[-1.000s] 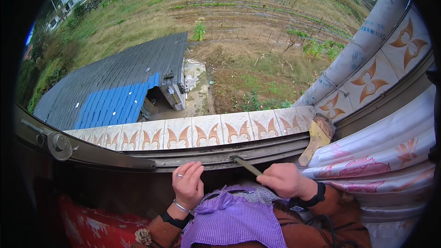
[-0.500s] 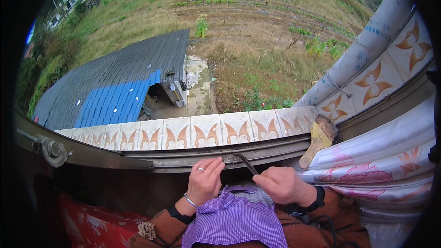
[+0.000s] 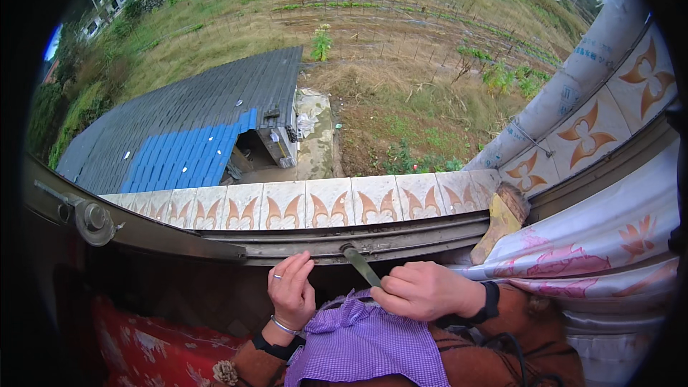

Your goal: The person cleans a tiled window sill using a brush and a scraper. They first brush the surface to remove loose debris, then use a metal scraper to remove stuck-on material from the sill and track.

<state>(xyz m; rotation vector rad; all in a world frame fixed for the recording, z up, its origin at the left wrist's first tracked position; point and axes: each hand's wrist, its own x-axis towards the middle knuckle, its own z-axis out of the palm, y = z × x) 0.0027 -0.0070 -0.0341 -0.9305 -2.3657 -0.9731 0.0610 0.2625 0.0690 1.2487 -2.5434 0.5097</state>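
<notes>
My right hand (image 3: 426, 290) is closed around a flat, narrow, blade-like tool (image 3: 362, 266) of dark greenish colour; its exact kind is unclear. The tool's far end rests on the metal window track (image 3: 315, 245). To its left, my left hand (image 3: 292, 292) is raised just by the track's near edge, fingers stretched out with nothing visible in them. A worn brush (image 3: 504, 221) with a yellowish handle leans at the right end of the sill, beside the white curtain (image 3: 566, 272).
A tiled ledge (image 3: 326, 204) runs outside the track, above a drop to a shed roof (image 3: 183, 129). At the left is a dark window frame (image 3: 165, 236) with a round fitting (image 3: 93, 226). Red patterned cloth (image 3: 154, 344) lies low left.
My left hand has drawn back left and away from the tool's tip. The right hand has shifted slightly left and turned the tool so its flat side shows. The view has moved a little.
</notes>
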